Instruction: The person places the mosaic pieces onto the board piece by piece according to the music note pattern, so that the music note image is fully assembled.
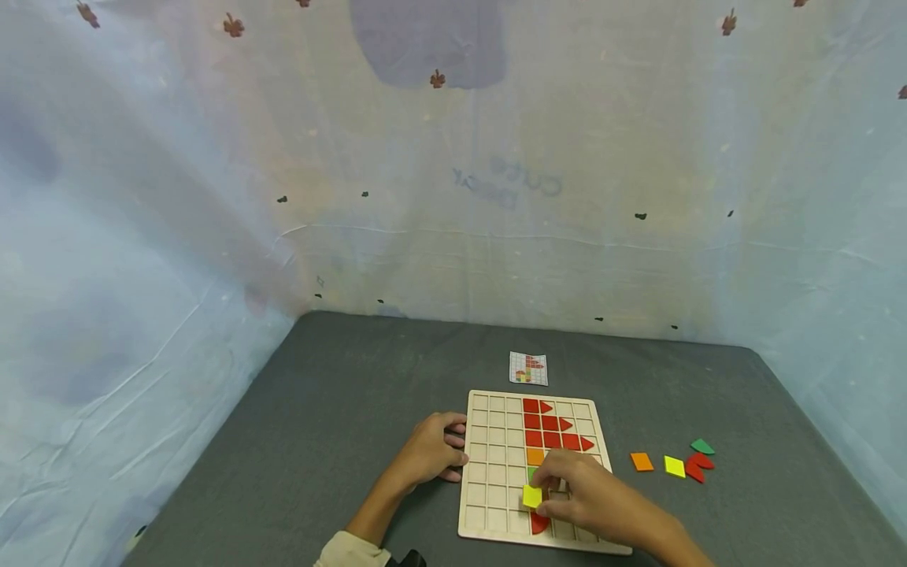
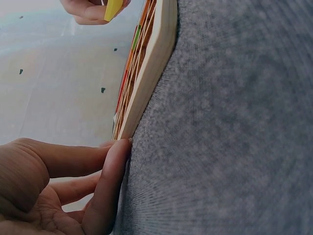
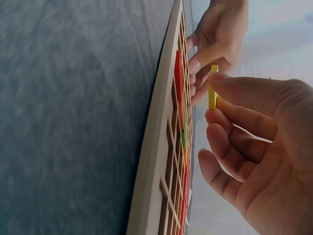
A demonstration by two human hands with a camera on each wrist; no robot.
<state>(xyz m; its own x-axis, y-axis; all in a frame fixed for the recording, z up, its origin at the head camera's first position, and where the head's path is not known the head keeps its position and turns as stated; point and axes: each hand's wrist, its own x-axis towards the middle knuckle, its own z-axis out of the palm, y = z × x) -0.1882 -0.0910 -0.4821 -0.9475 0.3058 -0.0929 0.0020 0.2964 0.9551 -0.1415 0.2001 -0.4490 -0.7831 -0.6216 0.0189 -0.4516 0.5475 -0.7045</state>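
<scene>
A wooden grid board (image 1: 496, 472) lies on the grey table, with red, orange and green pieces set in its cells. Against the board's left edge rest the fingertips and thumb of my left hand (image 1: 429, 450). My right hand (image 1: 584, 492) is over the lower part of the board, pinching a yellow square tile (image 1: 531, 497) between thumb and fingers. In the right wrist view the tile (image 3: 212, 88) is held on edge, apart from the board. Below it on the board is a red rounded piece (image 1: 539, 523). The right hand hides several cells.
Right of the board lie an orange square (image 1: 642, 462), another yellow square (image 1: 675, 467), red rounded pieces (image 1: 696, 471) and a green piece (image 1: 702, 446). A small printed pattern card (image 1: 528, 368) sits behind the board. Pale hanging sheets (image 1: 453, 197) surround the table.
</scene>
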